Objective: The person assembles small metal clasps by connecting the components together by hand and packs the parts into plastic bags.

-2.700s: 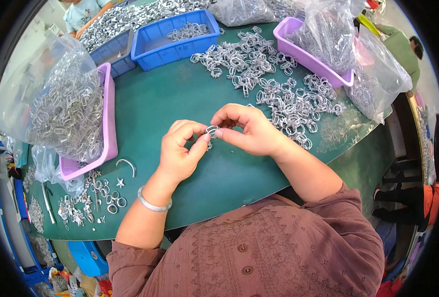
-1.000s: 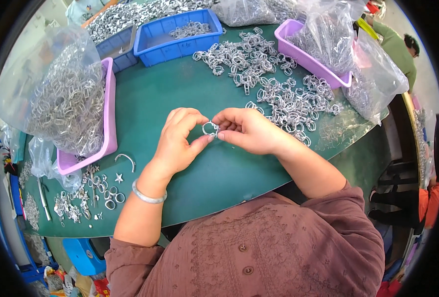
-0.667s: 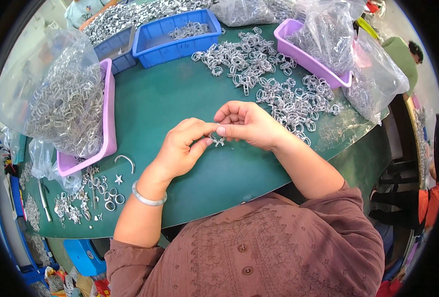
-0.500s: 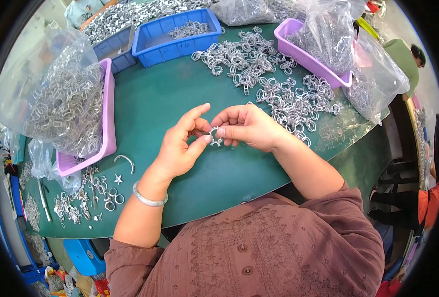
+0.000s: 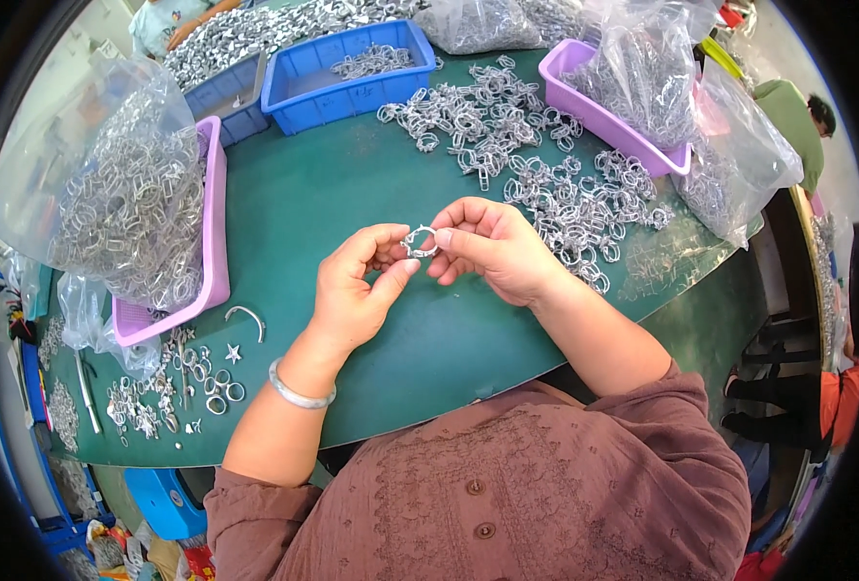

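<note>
Over the middle of the green table (image 5: 303, 223), a silver-coloured metal ring (image 5: 421, 241) with small projections is held between my two hands. The thumb and fingers of my left hand (image 5: 357, 286) pinch its left side. On its right side, the thumb and fingertips of my right hand (image 5: 497, 250) grip it. A pale bangle (image 5: 301, 385) circles my left wrist. To the right of my right hand lies a spread pile of similar silver rings (image 5: 579, 208). Loose rings (image 5: 218, 389) and a small star piece (image 5: 233, 353) rest on the table left of my left forearm.
A purple basket (image 5: 218, 223) with a clear bag of metal pieces (image 5: 129, 194) stands left; another purple basket (image 5: 613, 121) is far right. Blue bins (image 5: 347, 105) sit at the back beside a heap of metal parts (image 5: 284, 29). Other people are beyond the table.
The ring has turned in my fingers, its projections now facing differently. My left fingers have closed in on it from a more spread pose, and my right hand has shifted slightly.
</note>
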`<action>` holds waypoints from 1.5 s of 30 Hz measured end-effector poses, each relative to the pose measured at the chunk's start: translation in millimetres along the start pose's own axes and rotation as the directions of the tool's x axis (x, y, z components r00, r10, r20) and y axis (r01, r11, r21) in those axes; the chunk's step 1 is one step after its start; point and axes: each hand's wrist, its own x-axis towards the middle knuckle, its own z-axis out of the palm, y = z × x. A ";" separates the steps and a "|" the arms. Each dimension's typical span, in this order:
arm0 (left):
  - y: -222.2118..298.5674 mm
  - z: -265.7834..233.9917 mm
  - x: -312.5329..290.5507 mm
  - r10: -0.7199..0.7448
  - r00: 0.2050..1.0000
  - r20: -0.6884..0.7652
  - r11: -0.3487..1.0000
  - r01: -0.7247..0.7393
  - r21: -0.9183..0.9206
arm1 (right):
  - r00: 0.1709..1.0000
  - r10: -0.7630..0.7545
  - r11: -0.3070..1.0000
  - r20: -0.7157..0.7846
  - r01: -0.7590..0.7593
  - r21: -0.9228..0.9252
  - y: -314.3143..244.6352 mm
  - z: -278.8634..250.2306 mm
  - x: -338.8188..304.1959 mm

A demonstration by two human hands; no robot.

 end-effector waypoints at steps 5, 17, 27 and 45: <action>-5.5 -3.0 -0.9 -0.017 1.000 0.014 0.997 0.018 -0.075 | 1.000 0.005 1.000 -0.007 -0.005 -0.027 -0.7 0.1 -0.5; -1.8 -3.2 2.0 0.014 1.000 0.013 0.997 -0.013 -0.081 | 1.000 0.017 0.999 0.017 -0.016 -0.039 1.7 -3.2 -0.9; -4.2 -5.4 2.3 -0.048 0.998 0.040 0.993 0.052 -0.107 | 0.999 0.040 0.998 0.016 -0.039 -0.050 1.3 -3.1 -1.4; -7.2 -7.1 2.0 -0.153 0.985 0.077 0.960 0.167 -0.224 | 0.999 0.049 0.995 0.014 -0.048 -0.087 0.4 -2.7 -1.7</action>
